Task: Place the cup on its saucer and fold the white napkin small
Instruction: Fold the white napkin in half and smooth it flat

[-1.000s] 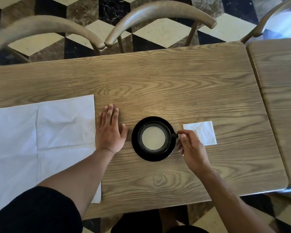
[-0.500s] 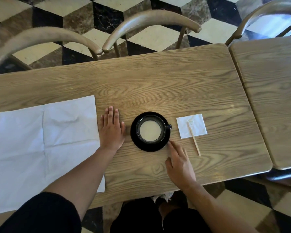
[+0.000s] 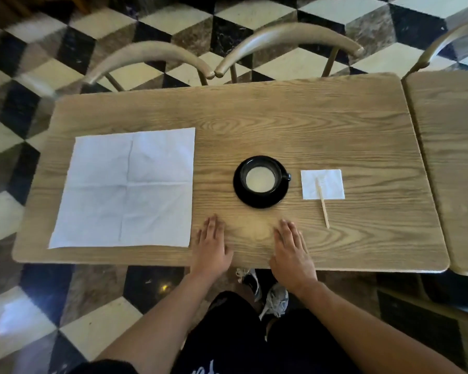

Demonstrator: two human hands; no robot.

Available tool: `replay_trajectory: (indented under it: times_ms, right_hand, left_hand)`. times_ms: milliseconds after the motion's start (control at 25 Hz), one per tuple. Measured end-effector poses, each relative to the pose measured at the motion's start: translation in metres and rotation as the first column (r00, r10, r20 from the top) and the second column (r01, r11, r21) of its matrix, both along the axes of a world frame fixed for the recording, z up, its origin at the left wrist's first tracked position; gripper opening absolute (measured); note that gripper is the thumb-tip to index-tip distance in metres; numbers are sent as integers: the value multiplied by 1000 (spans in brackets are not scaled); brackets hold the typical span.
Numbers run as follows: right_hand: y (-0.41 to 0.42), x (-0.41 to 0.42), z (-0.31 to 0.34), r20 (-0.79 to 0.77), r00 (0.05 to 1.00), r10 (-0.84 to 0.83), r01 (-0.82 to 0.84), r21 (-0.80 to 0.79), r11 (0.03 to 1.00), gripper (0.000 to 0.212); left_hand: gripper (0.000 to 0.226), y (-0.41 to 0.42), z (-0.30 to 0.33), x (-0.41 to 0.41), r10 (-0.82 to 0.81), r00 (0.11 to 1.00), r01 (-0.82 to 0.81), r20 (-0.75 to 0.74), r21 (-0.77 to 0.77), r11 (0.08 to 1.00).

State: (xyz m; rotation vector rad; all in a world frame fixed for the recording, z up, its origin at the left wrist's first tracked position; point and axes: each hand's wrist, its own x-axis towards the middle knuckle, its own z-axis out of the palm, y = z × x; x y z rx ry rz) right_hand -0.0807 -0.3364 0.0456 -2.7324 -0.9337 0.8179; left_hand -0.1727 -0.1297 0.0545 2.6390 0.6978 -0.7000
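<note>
Both hands (image 3: 211,249) back; cup (image 3: 260,177) handle rightward.

The table (image 3: 308,125) was light wood with a bold open grain and a matt finish, and the 2 curved chair backs (image 3: 289,39) behind it looked like the same smooth wood. The large white napkin (image 3: 125,187) was thin, soft paper or cloth, matt and creased in a cross, while the small napkin (image 3: 330,182) was matt white paper under a pale wooden stirrer (image 3: 323,209). The black cup (image 3: 261,176) and saucer (image 3: 251,197) were glossy glazed ceramic, and the floor (image 3: 295,66) was polished marble-like tile.
</note>
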Motion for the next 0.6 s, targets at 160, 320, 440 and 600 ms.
replay_trajectory:
  times_ms: [160, 320, 440, 600]
  right_hand:
    - [-17, -41, 13, -20, 997, 75, -75, -19, 997, 63]
    - [-14, -79, 35, -106, 979, 174, -180, -55, 982, 48]
    - [-1, -90, 38, -249, 943, 220, -247, -82, 965, 41]
    - [31, -99, 42, -309, 929, 202, -256, -146, 956, 30]
  left_hand:
    - [75, -37, 22, -64, -34, 992, 26, -124, -64, 998]
    - [47, -51, 32, -114, 147, 977, -182, -158, -242, 953]
    - [32, -41, 30, -131, 148, 959, -217, -242, -290, 932]
    - [21, -6, 25, -146, 127, 948, -229, -291, -350, 908]
